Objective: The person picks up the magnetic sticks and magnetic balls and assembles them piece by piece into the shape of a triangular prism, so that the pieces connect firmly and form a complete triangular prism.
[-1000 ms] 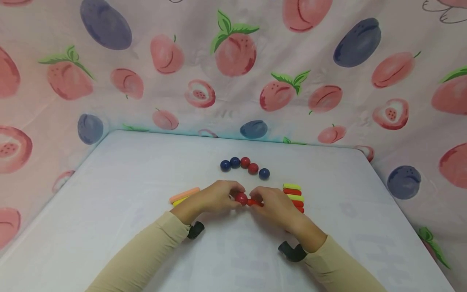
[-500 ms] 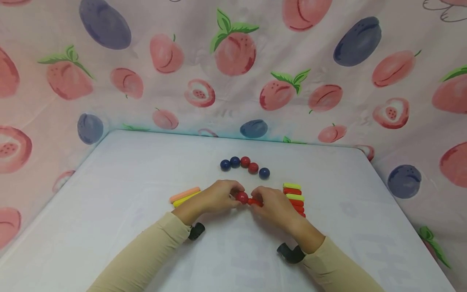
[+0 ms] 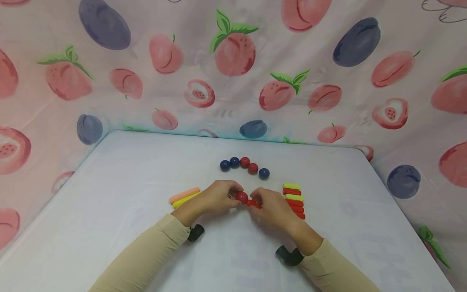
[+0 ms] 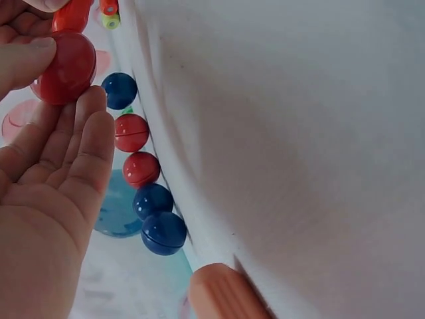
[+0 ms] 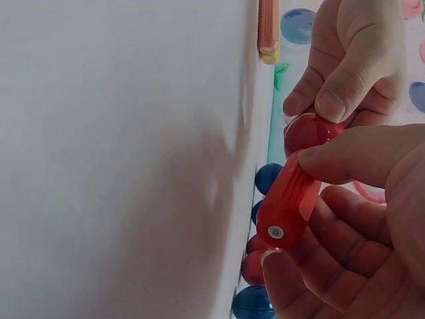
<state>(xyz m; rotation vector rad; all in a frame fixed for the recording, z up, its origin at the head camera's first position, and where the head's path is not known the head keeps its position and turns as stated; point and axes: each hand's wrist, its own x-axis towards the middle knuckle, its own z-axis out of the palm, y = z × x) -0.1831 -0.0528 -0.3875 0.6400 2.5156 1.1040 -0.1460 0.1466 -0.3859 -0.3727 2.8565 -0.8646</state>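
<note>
Ball, glossy dark red, rod, brighter, ridged

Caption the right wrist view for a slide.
Left hand grips a glossy red ball; right hand pinches a ridged red rod.

The right hand hides part of its ridged red plastic rod, the left hand part of a glossy red ball. The left wrist view's lower edge crops a ridged orange plastic stick. I can't read the blurred grey marks on the white table.
</note>
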